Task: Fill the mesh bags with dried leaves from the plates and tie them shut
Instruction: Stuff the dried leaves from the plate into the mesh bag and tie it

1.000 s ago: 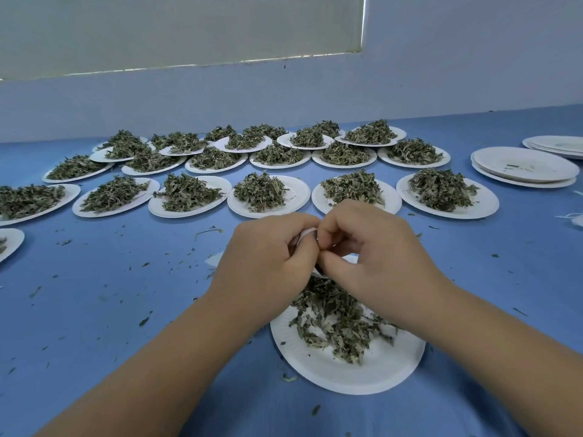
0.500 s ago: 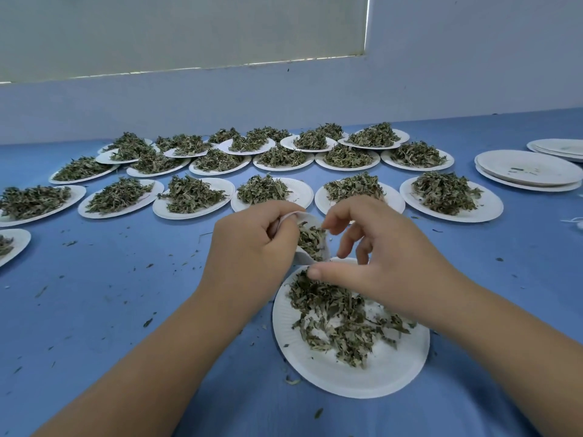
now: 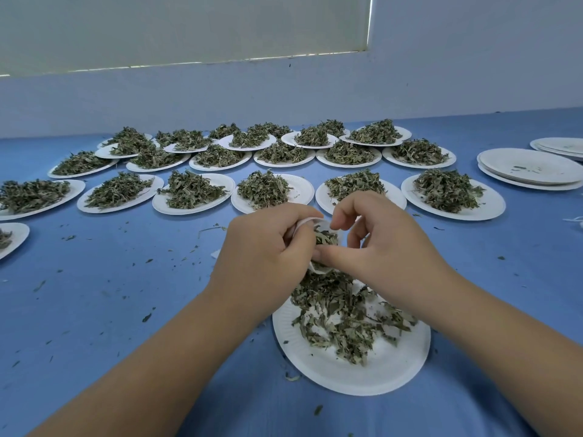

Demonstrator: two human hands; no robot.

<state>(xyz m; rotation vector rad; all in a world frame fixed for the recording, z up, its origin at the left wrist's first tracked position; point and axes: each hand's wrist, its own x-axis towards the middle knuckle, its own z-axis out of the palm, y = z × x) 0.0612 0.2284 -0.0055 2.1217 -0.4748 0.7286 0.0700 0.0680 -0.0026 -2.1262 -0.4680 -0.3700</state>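
Note:
A small white mesh bag (image 3: 318, 269) with dried leaves inside hangs above the near white paper plate (image 3: 372, 370). My left hand (image 3: 265, 253) grips the bag's left side and holds its mouth open. My right hand (image 3: 378, 244) pinches the bag's right rim between thumb and forefinger, the other fingers curled above it. A loose heap of dried leaves (image 3: 344, 313) lies on the plate right under the bag. Most of the bag is hidden behind my fingers.
Several paper plates heaped with dried leaves (image 3: 448, 190) stand in rows across the blue table (image 3: 94, 294). Stacks of bare plates (image 3: 530, 167) sit at the far right. Leaf crumbs litter the cloth. A white string end (image 3: 575, 219) lies at the right edge.
One second ago both hands were closed together over the bag. They have since parted and pulled its mouth open, showing leaves inside, and lowered slightly toward the plate.

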